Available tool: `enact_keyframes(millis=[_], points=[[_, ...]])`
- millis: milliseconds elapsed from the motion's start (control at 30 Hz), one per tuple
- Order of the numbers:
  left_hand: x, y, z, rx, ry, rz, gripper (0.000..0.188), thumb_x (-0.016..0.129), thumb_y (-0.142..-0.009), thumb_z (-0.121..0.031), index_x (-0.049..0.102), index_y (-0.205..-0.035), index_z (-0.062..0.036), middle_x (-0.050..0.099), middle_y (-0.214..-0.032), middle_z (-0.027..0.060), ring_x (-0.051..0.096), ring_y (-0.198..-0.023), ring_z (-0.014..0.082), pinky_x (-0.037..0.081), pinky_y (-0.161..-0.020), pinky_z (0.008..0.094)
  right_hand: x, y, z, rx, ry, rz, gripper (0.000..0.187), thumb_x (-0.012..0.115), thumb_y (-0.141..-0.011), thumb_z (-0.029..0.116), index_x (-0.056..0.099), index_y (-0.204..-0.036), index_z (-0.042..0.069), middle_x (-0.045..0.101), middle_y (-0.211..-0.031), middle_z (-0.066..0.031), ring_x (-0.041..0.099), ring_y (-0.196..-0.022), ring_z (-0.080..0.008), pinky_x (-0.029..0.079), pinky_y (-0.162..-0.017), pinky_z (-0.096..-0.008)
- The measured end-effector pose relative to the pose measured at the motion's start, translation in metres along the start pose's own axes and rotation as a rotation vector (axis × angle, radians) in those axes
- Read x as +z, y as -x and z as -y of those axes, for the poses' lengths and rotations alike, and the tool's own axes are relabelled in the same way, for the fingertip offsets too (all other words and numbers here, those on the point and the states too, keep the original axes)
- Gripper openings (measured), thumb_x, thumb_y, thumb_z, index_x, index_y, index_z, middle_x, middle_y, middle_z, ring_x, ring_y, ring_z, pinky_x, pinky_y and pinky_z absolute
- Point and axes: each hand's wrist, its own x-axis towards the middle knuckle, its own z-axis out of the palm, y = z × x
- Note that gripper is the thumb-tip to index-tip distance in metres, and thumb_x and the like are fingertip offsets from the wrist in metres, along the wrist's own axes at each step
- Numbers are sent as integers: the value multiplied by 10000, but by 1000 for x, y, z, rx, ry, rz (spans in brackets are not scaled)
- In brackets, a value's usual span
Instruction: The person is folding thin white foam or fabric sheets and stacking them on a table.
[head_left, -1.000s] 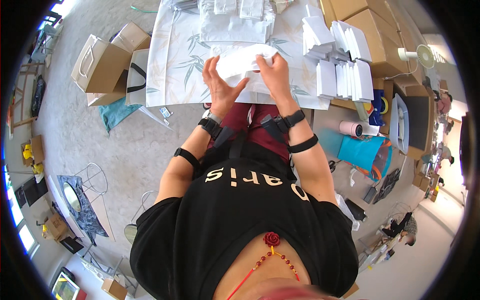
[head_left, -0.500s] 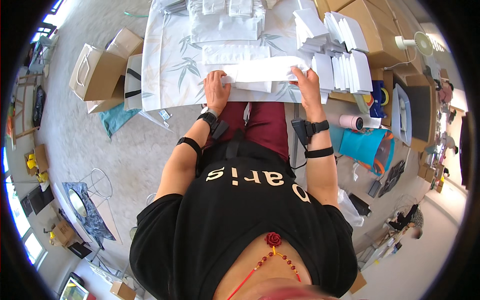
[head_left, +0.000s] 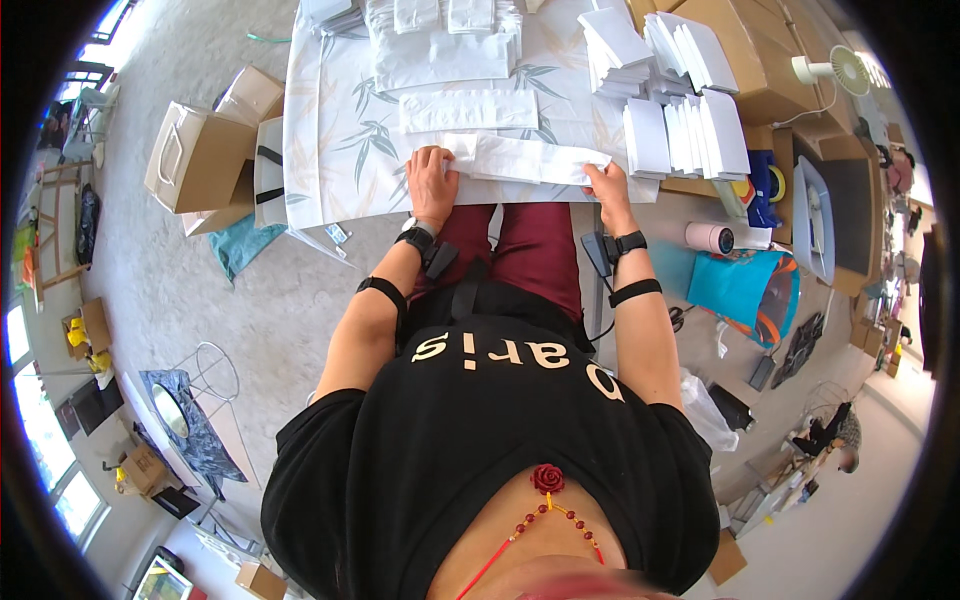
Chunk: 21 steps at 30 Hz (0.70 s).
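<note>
Seen from above, a person in a black T-shirt (head_left: 480, 430) and dark red trousers (head_left: 537, 262) is at a table covered with a glossy white cloth printed with grey-green and beige leaves (head_left: 332, 150). Between the two hands, along the near edge of the table, a long, narrow strip of thin white material (head_left: 512, 158) stretches from side to side, with cross creases dividing it. Whether it lies flat or is slightly raised is hard to tell.

The hands are well apart, one at each end of the strip. The left hand (head_left: 432, 187) is bent at its left end, fingertips touching it; whether they grip or only press cannot be told. The right hand (head_left: 607, 192) pinches the right end between thumb and fingers. Both wrists wear black straps with dark blocky devices.

Just beyond the strip lies a flat, whitish, see-through rectangular sleeve (head_left: 469, 110). Farther back is a layered pile of pale translucent bags (head_left: 440, 60). On the right of the table, white flat folded packets (head_left: 690, 138) stand and lie in stacks, near large brown cardboard boxes (head_left: 745, 65). Below these, right of the right forearm, are a pink cylindrical bottle (head_left: 703, 237) and a turquoise bag with orange trim (head_left: 733, 285).
</note>
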Motion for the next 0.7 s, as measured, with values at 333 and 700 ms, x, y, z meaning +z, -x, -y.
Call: enact_keyframes(millis=[333, 700], points=[[0, 1, 2, -4, 17, -9, 274, 685, -719, -5, 626, -972, -96, 616, -1047, 89, 571, -1065, 322, 415, -938, 443, 4, -11, -19, -66, 120, -167, 332, 711, -842, 113, 637, -1142, -8, 690, -994, -68, 675, -836, -173, 551, -658, -316], [0, 2, 2, -10, 39, -15, 282, 689, -700, -14, 622, -962, -92, 612, -1054, 86, 571, -1068, 314, 411, -943, 441, 6, -18, -29, -321, 511, -325, 401, 707, -792, 106, 622, -1165, -12, 709, -981, -153, 690, -901, -286, 542, -823, -377]])
